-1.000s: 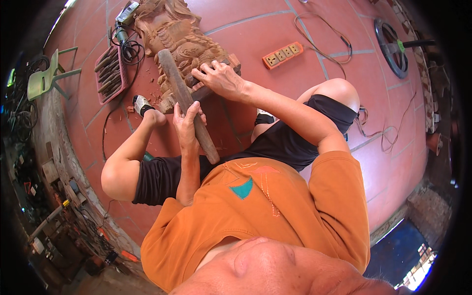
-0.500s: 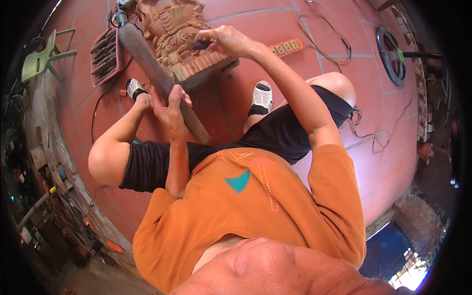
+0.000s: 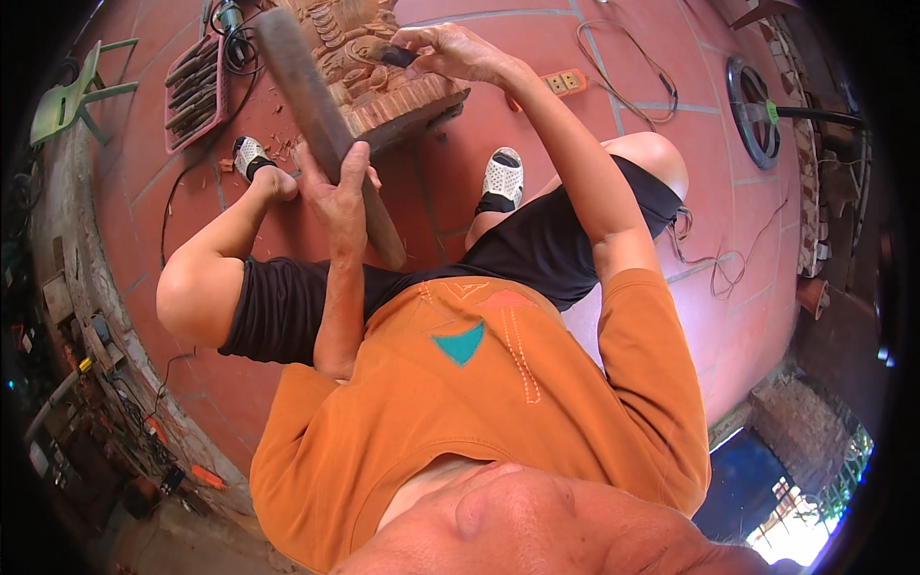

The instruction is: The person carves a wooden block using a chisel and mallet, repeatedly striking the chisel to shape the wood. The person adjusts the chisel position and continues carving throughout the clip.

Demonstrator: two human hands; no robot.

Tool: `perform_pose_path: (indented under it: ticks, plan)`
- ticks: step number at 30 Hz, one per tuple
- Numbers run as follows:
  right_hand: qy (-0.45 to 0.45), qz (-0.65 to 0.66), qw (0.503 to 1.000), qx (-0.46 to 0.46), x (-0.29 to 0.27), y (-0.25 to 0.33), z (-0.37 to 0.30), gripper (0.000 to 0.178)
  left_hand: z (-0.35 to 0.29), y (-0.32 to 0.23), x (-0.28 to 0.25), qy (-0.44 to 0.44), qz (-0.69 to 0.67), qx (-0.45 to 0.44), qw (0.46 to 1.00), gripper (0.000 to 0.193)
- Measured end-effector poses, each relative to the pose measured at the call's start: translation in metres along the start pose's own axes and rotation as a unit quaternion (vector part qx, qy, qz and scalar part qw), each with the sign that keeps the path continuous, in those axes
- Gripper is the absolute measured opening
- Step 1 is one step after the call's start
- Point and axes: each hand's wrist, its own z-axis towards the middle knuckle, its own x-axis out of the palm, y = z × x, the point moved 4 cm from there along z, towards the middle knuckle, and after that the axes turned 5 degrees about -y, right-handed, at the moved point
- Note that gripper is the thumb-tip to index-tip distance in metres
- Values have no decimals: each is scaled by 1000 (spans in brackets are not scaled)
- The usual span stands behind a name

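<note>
My left hand (image 3: 335,196) is closed round a long wooden mallet (image 3: 311,91), a heavy bat-like club that slants up and away to the left. Its thick far end is slightly smeared by motion and lies over the left side of a carved wooden figure (image 3: 407,101). In my right hand (image 3: 460,53) the fingers pinch a short dark tool, apparently a carving chisel (image 3: 396,56), held at the carving's right side. The chisel's working tip is too small to make out. Part of the carving runs beyond the top of the view, and the mallet hides some of it.
A pink basket (image 3: 171,134) of carving tools stands left of the carving, beside a corded green power tool (image 3: 230,21). An orange power strip (image 3: 565,82) and looped cable (image 3: 628,38) lie to the right. Wood chips (image 3: 278,149) are scattered on red tiles. A green chair (image 3: 67,101) stands far left.
The mallet's far end has swung up and right, closer to the chisel. My right hand keeps its pinch at the carving. The whole view has shifted slightly.
</note>
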Motion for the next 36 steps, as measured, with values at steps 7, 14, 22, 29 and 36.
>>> perform_pose_path:
  ticks: [7, 14, 22, 29, 36]
  plan:
    - [3, -69, 997, -17, 2, 14, 0, 44, 1, 15, 6, 89, 93, -65, 990, 36]
    - [-101, -76, 992, 3, -17, -7, -2, 51, 1, 22, -5, 47, 0, -102, 994, 36]
    - [-135, -66, 984, -93, -25, 14, -10, 40, -6, 17, 2, 60, 21, -111, 992, 38]
    - [-70, -94, 991, -65, -13, 2, -14, 52, -9, 13, 3, 61, 58, -72, 994, 40]
    - [-69, -111, 989, -69, -11, 5, -19, 53, -10, 11, 3, 63, 80, -67, 993, 41]
